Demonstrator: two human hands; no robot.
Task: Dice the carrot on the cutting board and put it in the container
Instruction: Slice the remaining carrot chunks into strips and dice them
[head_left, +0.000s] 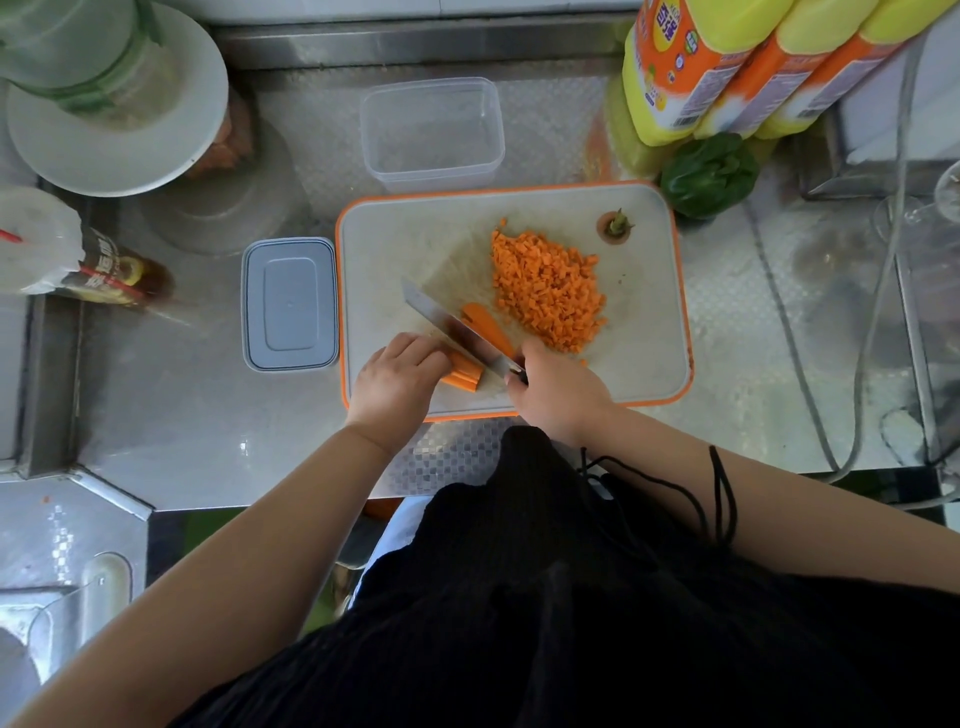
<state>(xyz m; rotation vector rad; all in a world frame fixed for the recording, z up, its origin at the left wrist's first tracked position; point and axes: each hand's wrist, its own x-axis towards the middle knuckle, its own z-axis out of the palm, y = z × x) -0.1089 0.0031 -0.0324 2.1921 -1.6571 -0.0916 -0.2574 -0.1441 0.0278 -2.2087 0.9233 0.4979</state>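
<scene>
Right now I am pinning a bundle of carrot sticks under my left hand, knuckles up and fingers curled down onto them. The sticks are lying side by side at the near edge of the board, their long axis running left to right, cut ends pointing right toward the knife. I cannot count them exactly; at least three ends are showing.

My right hand is gripping the knife handle, fingers wrapped round it, and the wrist is coming in from the lower right. The blade is slanting from the handle up and to the left, its edge sitting right against the free ends of the sticks.

Just beyond the blade one more carrot piece is lying, its long axis tilted along the blade, rounded tip pointing away from me to the left. To the right of it one heap of dice is sitting on the middle of the board. One carrot top is standing at the far right corner.

Behind the board one clear container is standing open with no carrot in it. Its one grey lid is lying flat just left of the board. Both are resting on the steel counter.
</scene>
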